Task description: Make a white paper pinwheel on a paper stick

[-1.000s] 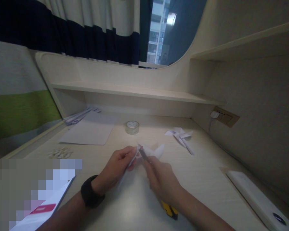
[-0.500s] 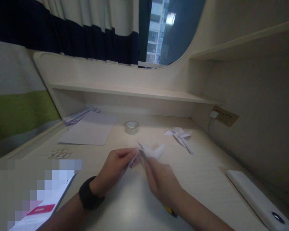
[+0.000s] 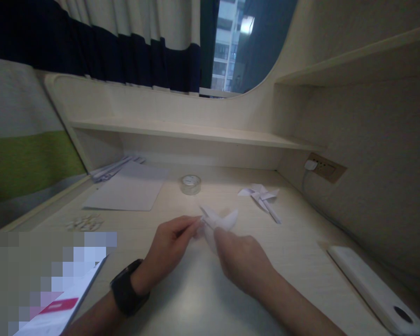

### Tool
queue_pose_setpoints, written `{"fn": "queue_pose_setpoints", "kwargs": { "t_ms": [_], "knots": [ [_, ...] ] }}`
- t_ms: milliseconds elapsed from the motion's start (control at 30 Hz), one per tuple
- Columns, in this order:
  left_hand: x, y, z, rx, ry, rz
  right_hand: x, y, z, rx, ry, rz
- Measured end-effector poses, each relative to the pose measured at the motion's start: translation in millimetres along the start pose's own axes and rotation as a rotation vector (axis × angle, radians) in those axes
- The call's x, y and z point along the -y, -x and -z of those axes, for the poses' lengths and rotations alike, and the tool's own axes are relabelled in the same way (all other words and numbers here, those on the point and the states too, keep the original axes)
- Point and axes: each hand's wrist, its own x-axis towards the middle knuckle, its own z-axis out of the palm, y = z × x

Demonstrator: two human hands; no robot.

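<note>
A white folded-paper pinwheel [image 3: 221, 218] is held above the desk, its curved blades spread up and to the right. My left hand [image 3: 173, 245], with a black watch on the wrist, pinches it near its centre. From the right, my right hand [image 3: 243, 256] is closed on a thin tool [image 3: 209, 226] that looks like a utility knife, its tip at the pinwheel's centre. My fist hides most of this tool. Behind and to the right lies another paper pinwheel [image 3: 261, 196] with a paper stick.
A roll of clear tape [image 3: 191, 185] stands behind my hands. White sheets [image 3: 126, 189] lie at back left, with a pile of small pale pieces [image 3: 86, 223] in front. A white long device [image 3: 367, 289] lies at right, near a wall socket [image 3: 325, 167].
My right fist has turned and shifted slightly right, and the yellow-and-black end below it has gone from sight. The paper in my left hand has tilted; its lower flap no longer shows beneath the fingers.
</note>
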Motion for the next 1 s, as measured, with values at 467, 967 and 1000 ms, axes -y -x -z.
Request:
{"fn": "queue_pose_setpoints", "kwargs": {
  "t_ms": [467,967,1000],
  "knots": [
    [12,7,-1.2,-0.066,-0.178,-0.329,9,2,5,-0.105,-0.611,-0.107],
    [-7,2,5.3,-0.029,0.14,-0.005,3,4,8,-0.052,-0.834,-0.021],
    [-8,1,6.0,-0.011,0.158,0.027,-2,4,8,-0.135,-0.663,0.051]
  ]
}}
